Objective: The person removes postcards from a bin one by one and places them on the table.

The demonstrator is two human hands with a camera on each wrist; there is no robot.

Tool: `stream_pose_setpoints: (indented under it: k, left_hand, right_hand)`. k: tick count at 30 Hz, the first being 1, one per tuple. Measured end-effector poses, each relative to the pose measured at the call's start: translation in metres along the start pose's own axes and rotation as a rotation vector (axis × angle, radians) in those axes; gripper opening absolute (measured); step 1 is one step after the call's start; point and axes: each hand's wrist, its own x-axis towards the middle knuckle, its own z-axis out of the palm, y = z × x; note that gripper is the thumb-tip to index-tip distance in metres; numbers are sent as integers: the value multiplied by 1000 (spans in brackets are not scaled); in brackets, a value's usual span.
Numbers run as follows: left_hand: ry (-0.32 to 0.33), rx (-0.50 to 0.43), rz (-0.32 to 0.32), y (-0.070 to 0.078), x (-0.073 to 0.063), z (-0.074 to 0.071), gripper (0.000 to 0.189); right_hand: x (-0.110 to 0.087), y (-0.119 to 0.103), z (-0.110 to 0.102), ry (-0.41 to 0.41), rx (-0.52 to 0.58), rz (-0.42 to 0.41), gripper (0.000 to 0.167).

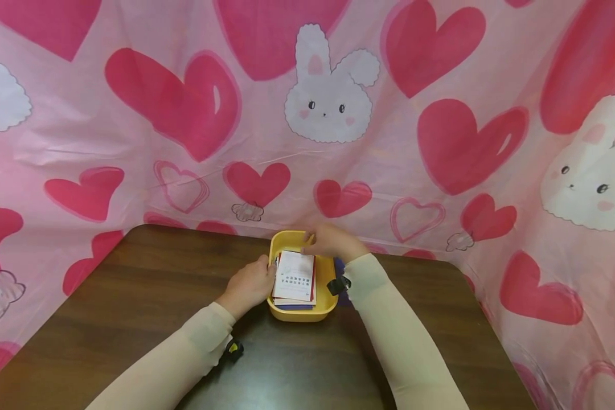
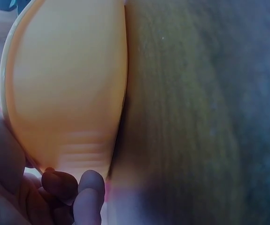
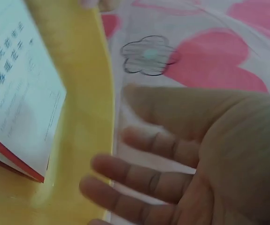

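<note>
A yellow plastic basin (image 1: 325, 307) sits on the table near its far edge. Inside it, against the left side, lies a stack of cards or thin booklets, topped by a white card (image 1: 293, 276) with printed characters; red and blue edges show below. My left hand (image 1: 249, 285) grips the basin's left rim, thumb on top; in the left wrist view its fingers (image 2: 59, 186) curl by the basin's outer wall. Over the basin's far right part is my right hand (image 1: 333, 242). The right wrist view shows that hand (image 3: 186, 164) with fingers spread and nothing held, near the rim.
A brown wooden table (image 1: 184, 296) carries the basin. Something dark blue (image 1: 341, 279) shows beside the basin's right side, partly hidden by the right wrist. Behind the table hangs a pink cloth (image 1: 266, 131) with hearts and rabbits. Each wrist wears a black strap.
</note>
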Motion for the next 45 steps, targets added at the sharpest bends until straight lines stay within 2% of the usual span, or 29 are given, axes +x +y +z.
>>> stream_pose_setpoints:
  k: [4,9,15,21,25,29,31,34,41,45]
  left_hand:
    - [-1,0,1,0,0,1,43]
    - [11,3,8,-1,-1,0,42]
    - [7,1,10,2,-2,0,42]
    - [6,-15,-1,5,-3,-2,41]
    - [4,-14,1,4,-3,-2,39]
    - [4,-18,-2,3,-2,-2,39]
    - [1,-24,-6,3,-2,-2,39]
    - [2,-24,-1,2,-2,-2,40]
    - [-5,-19,-9,1,-1,0,42]
    - [-22,-38,-24,2,-3,-1,43]
  right_hand:
    - [7,-12,8,7,-24,72,47]
    - [17,-24,25,15,-103,134,47]
    - [15,-37,44,-4,-224,240,47]
    - [9,-41,48,30,-216,238,50]
    - [11,-37,47,38,-207,235,53]
    - [18,-29,44,60,-202,214,48]
    - [20,-25,41,87,-181,191,45]
    - [20,-19,36,111,-83,161,41]
    - [19,1,25,84,87,99,28]
    - [18,14,21,136,185,58,21]
